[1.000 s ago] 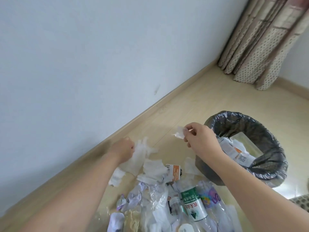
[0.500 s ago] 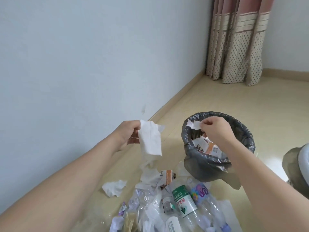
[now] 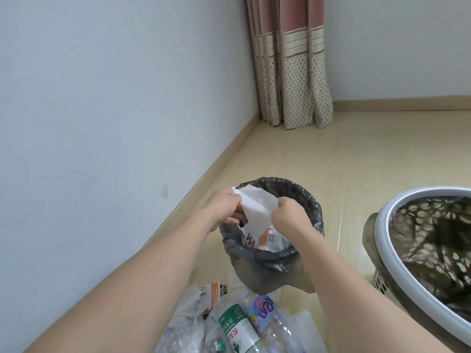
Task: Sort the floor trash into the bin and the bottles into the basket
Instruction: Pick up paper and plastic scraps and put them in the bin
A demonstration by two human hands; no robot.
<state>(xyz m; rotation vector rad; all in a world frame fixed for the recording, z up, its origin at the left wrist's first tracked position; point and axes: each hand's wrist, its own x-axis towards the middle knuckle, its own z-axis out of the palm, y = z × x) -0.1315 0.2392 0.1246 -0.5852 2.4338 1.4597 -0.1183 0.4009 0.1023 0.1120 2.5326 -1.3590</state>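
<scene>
Pale wooden flooring [image 3: 331, 161] carries our black-lined round bin [image 3: 300, 200]. Above its mouth, our left hand [image 3: 224, 207] and right hand [image 3: 288, 215] each pinch one white paper tissue [image 3: 257, 207]. Clear plastic bottles [image 3: 239, 329] lie near us, beside the white-rimmed basket [image 3: 397, 253].

Soft, even daylight fills the room, with faint shadows and a pale sheen on the floor [image 3: 356, 154]. Wide-angle bending curves the edges; the near basket [image 3: 397, 250] looks slightly blurred.

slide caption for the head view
Both hands, left and right, hold a white tissue over the black-lined bin.
</scene>
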